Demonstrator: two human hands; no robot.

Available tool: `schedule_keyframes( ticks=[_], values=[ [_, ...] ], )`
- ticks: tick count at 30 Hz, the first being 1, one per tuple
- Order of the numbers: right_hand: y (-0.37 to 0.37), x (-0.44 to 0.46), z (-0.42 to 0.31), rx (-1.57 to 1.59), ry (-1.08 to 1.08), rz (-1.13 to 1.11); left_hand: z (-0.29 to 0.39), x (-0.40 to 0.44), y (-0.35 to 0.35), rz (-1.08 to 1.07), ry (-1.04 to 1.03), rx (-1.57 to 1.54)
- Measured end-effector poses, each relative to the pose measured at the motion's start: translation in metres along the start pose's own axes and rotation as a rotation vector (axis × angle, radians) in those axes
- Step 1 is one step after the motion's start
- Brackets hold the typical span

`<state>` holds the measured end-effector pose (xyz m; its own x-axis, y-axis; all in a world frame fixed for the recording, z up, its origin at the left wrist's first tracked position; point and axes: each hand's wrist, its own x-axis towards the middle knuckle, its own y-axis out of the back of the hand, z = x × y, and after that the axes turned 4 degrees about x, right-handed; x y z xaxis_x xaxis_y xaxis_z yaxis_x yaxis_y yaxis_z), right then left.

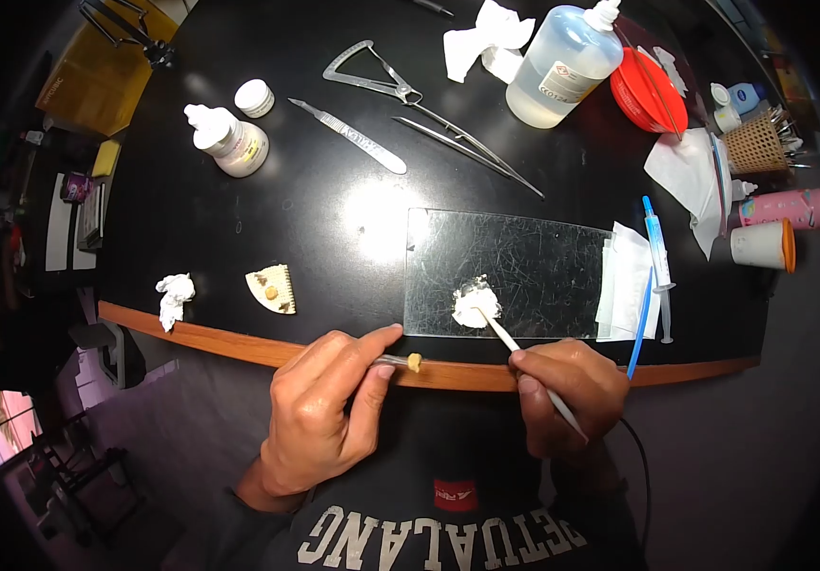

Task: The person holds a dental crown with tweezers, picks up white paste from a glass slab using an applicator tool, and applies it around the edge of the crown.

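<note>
My left hand (329, 404) is closed around a thin metal instrument (390, 361), mostly hidden by the fingers. At its tip sits a small tan tooth-like piece (415, 363), over the table's wooden edge. My right hand (572, 385) grips a slim white spatula (503, 334), whose tip dips into white paste (474, 309). That paste lies near the front of a scratched glass slab (543, 266). Left of the slab rests a tan wedge-shaped piece (272, 288) with a ridged edge and brown marks.
Farther back lie a scalpel (358, 143), tweezers (467, 150) and a metal caliper (372, 76). A white bottle (229, 143) and a large clear bottle (562, 71) stand behind. A blue-tipped syringe (655, 243) is at the right, crumpled tissue (175, 298) at the left.
</note>
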<state>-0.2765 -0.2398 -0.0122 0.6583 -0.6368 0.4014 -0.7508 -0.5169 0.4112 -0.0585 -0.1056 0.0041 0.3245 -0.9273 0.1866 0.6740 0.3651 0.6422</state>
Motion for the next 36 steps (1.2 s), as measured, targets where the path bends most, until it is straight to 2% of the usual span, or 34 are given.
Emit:
schedule_keyframes(
  ticks=[4, 19, 32, 36],
  values=[
    [-0.002, 0.001, 0.001, -0.097, 0.059, -0.015, -0.002, 0.003, -0.003, -0.040, -0.002, 0.017],
    [0.001, 0.001, 0.001, -0.050, 0.050, -0.050, -0.006, 0.000, -0.011, 0.015, 0.001, 0.007],
    [-0.004, -0.001, 0.003, -0.066, 0.115, 0.056, -0.008, -0.008, -0.018, 0.112, -0.032, 0.013],
    [-0.004, -0.007, 0.008, -0.047, 0.178, 0.133, -0.002, -0.014, -0.015, 0.139, 0.042, -0.076]
  ],
)
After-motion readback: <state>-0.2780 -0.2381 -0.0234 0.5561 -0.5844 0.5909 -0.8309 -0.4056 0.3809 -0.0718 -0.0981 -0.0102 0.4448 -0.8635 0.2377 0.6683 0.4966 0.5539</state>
